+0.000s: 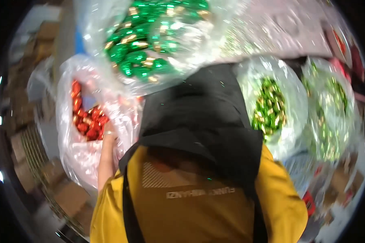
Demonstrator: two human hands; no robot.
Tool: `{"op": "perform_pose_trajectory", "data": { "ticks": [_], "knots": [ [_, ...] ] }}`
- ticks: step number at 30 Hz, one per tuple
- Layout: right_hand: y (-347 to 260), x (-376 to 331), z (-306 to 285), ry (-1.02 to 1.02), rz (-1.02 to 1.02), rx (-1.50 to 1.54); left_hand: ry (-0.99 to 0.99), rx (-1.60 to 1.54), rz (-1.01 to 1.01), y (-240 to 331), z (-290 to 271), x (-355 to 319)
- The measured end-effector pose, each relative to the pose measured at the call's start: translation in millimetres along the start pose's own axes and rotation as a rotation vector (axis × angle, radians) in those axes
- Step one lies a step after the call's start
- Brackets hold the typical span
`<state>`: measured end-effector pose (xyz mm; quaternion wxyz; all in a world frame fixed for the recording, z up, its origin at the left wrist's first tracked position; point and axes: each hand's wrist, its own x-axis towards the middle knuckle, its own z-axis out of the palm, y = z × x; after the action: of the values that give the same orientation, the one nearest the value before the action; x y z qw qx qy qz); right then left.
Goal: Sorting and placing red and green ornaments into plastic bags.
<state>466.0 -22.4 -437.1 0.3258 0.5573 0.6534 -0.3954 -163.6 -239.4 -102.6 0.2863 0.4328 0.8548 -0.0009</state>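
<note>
My left hand (109,132) reaches into a clear plastic bag (71,156) at the left. It touches a heap of small shiny red ornaments (94,121) with gold bits. Its fingers are blurred and partly hidden against the heap, so whether they grip a piece does not show. On the right, my yellow sleeve (282,190) ends near another clear bag (294,103) of shiny green-and-gold ornaments (268,106). My right hand is not visible.
Larger green-and-gold ornaments (140,46) fill a big clear bag (89,30) ahead. Another bag of pale green pieces (328,129) stands far right. A black apron (194,105) spreads between the bags. Cardboard boxes (71,198) lie on the left.
</note>
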Motion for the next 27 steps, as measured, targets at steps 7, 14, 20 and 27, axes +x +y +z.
{"op": "perform_pose_trajectory", "data": {
  "ticks": [7,14,20,27],
  "knots": [
    [-76,-46,-134,0.107,-0.074,-0.235,-0.005,-0.063,-0.15,11,-14,-45],
    [-66,-105,-168,0.162,0.056,-0.36,0.668,-0.339,0.281,110,-127,-40],
    [-64,-149,-209,0.246,0.177,-0.437,0.504,0.123,0.746,220,-123,63],
    [-80,-216,-255,0.346,0.35,-0.42,0.35,0.705,0.929,255,-71,110]
  ]
}}
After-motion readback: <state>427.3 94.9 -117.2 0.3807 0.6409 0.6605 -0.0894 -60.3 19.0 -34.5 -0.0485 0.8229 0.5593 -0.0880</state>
